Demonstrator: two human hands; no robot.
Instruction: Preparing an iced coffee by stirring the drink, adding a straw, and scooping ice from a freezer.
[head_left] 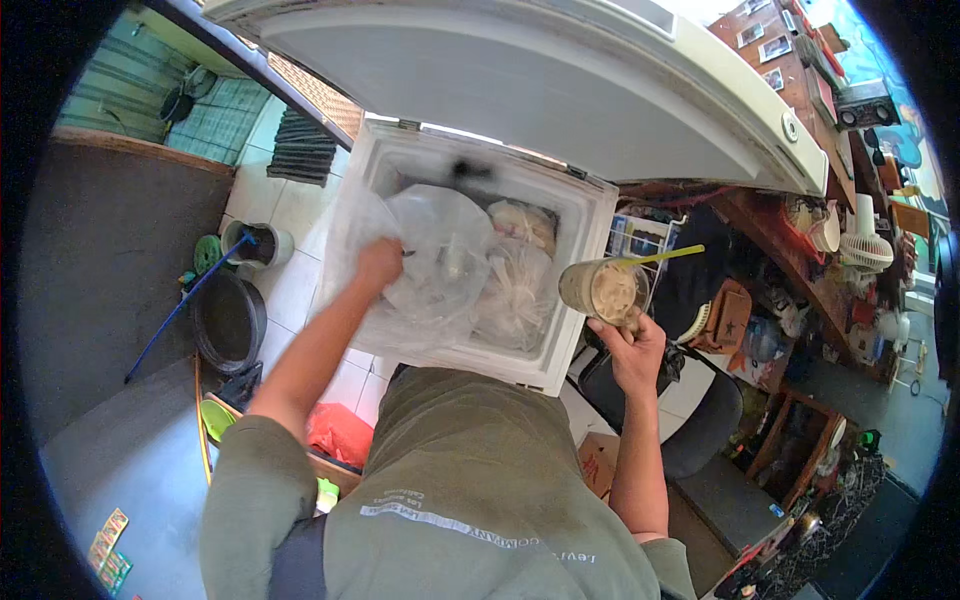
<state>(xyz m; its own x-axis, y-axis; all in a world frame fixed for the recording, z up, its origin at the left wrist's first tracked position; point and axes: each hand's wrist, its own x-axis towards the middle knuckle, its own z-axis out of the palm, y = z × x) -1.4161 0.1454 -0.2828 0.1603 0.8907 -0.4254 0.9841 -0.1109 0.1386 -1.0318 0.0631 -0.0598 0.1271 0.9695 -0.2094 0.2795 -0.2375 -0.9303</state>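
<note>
An open chest freezer with frosted inner walls stands in front of me. My left hand is closed inside it, over the left side of a large clear plastic bag. A small dark bit shows at its fingertips, too small to name. To the right of that bag lies a knotted plastic bag with pale contents. Beyond the freezer's right rim, my right hand grips a glass mug by its handle. The mug is tilted, holding a milky brown iced drink and a yellow straw.
The raised freezer lid spans the top. At left are a black basin, a bucket with a blue-handled stick, and a red plastic bag. A dark chair and a white fan are at right.
</note>
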